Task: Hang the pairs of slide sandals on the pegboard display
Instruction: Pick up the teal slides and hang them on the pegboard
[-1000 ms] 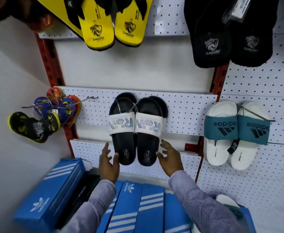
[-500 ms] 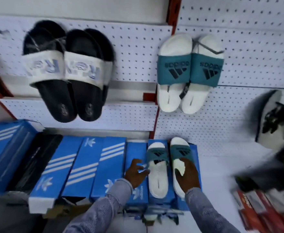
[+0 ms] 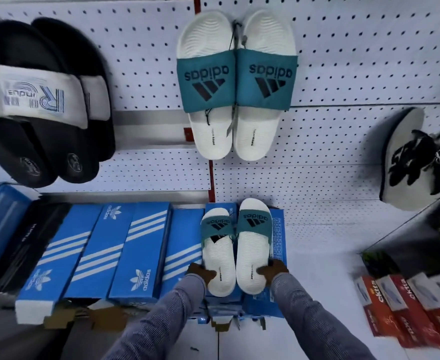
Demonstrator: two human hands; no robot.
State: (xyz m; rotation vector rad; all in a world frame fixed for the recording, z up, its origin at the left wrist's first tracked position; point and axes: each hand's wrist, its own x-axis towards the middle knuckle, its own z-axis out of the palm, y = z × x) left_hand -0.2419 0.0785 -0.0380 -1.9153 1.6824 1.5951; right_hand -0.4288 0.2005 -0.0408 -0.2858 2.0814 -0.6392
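A pair of white slide sandals with teal straps (image 3: 235,245) lies on top of blue shoe boxes (image 3: 125,245). My left hand (image 3: 202,275) grips the heel of the left sandal and my right hand (image 3: 272,274) grips the heel of the right one. Straight above, a matching white and teal pair (image 3: 237,84) hangs on the white pegboard (image 3: 356,74). At the left a black pair with white straps (image 3: 42,105) hangs on the pegboard too.
A white and black shoe (image 3: 408,157) hangs at the right edge. Red and orange boxes (image 3: 411,307) are stacked at the lower right. A black box (image 3: 24,242) sits among the blue ones. A red upright (image 3: 211,175) splits the pegboard panels.
The view swung right and down from the black pair. Both hands dropped from the pegboard to the white and teal pair on the boxes and slid back to grip its heels.
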